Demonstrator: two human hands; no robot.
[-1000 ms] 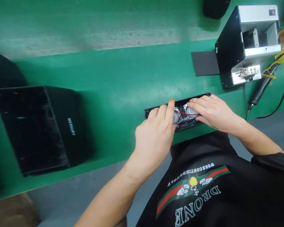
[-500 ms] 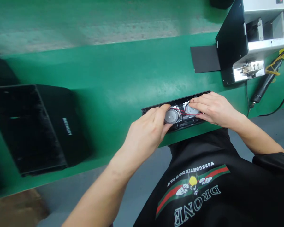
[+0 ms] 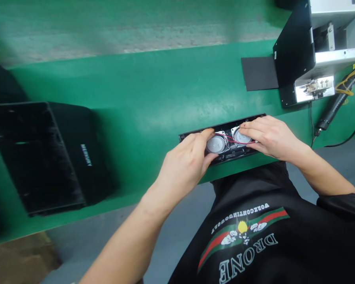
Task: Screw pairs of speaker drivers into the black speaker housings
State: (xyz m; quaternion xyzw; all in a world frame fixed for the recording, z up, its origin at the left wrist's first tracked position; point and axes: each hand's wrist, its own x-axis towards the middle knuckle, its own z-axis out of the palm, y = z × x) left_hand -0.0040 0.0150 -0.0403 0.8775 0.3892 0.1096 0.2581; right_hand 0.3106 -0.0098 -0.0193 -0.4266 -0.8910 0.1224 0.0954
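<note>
Left hand [image 3: 183, 159] is holding the left speaker [image 3: 215, 144] between fingers and thumb, hiding one end of the black casing [image 3: 233, 154], which is lying near the bench's [image 3: 136, 98] front edge. Right hand [image 3: 269, 136] is partly covering the right speaker [image 3: 241, 137] and red wires [image 3: 232, 140]; whether it is gripping, I cannot tell.

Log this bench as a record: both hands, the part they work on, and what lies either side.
Left hand: thumb and fingers at left speaker, grip unclear
Right hand: fingers over right speaker, grip unclear
Part: long black housing on green bench
Wiring: red wires between speakers
Left side: black box
Right side: black-and-silver machine, black sheet
</note>
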